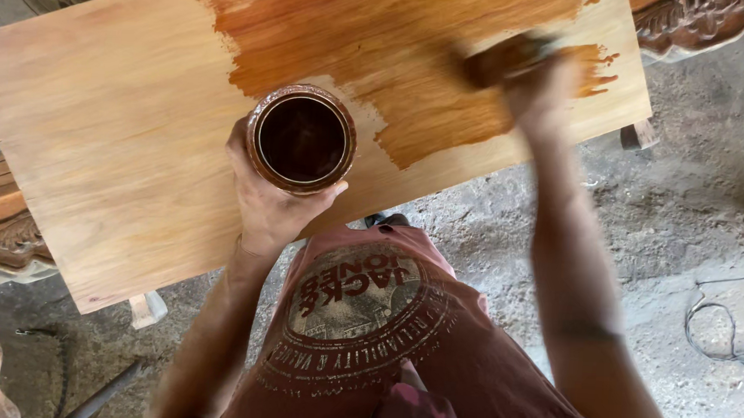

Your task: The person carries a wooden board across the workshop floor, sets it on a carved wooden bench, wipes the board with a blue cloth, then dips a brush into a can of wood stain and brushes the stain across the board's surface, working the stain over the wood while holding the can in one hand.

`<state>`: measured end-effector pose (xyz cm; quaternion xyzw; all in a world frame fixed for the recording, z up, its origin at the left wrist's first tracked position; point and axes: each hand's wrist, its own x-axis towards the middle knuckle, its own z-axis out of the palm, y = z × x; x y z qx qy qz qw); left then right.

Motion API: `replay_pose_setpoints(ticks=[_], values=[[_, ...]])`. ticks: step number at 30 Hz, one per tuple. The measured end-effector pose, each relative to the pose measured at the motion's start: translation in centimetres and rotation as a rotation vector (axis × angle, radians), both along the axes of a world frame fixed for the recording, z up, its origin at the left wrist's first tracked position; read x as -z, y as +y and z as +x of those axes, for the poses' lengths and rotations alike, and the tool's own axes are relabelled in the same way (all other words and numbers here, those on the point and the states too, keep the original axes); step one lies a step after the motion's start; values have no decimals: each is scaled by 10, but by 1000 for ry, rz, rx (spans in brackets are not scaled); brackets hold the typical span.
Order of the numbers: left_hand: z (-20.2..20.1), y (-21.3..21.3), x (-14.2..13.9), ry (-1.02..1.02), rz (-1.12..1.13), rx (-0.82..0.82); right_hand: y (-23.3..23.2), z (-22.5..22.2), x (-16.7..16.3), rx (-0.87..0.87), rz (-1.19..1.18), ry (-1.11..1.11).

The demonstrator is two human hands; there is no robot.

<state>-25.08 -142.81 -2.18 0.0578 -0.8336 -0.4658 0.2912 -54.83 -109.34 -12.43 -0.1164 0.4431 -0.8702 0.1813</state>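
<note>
1. Board [119,125]: we record one broad, pale wooden panel lying flat across supports and running from the left edge to the upper right. Its upper middle and right part carries a wet reddish-brown stain [382,37] with ragged edges; the left and lower parts are bare.
2. Floor [700,195]: we note rough grey ground below and to the right of the board, with a thin dark cable [717,329] looped at the right.
3. Carved wooden pieces [0,238]: ornate work shows under the board at the left and at the top corners.
4. Can [301,137]: round, open-topped, filled with dark liquid, its rim smeared brown. It sits over the board's near edge, just left of the stained patch.
5. Left hand [273,207]: wrapped around the can from below, gripping it.
6. Right hand [538,90]: blurred, closed on a dark applicator [506,58] pressed to the stain's right margin; whether brush or cloth, we cannot tell.
</note>
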Motion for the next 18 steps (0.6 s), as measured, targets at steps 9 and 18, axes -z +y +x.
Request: replay_pose_setpoints(ticks=[9, 18], values=[[-8, 11, -2, 66, 121, 49, -52, 28, -35, 678, 866, 1626], [-17, 24, -14, 38, 97, 47, 76, -56, -86, 734, 1337, 741]])
